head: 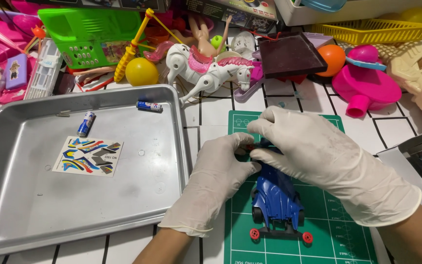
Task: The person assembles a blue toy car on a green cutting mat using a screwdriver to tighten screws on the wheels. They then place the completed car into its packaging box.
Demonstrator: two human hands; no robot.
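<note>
A blue toy race car point(275, 201) with black wheels and red rollers sits on a green cutting mat point(328, 230). Both my hands wear white gloves. My left hand point(213, 181) grips the car's far end from the left. My right hand point(318, 156) covers that same end from above and the right, fingers curled onto the body. The car's far end is hidden under my fingers. A metal tray point(25, 210) to the left holds two small batteries point(86, 123) point(149, 105) and a colourful sticker sheet point(88, 156).
Toys crowd the far side: a white and pink toy horse point(211, 68), a yellow ball point(141, 72), a green plastic basket point(91, 34), a dark red square plate point(289, 56), an orange ball point(333, 57), a pink plastic piece point(367, 88), a yellow basket point(372, 30).
</note>
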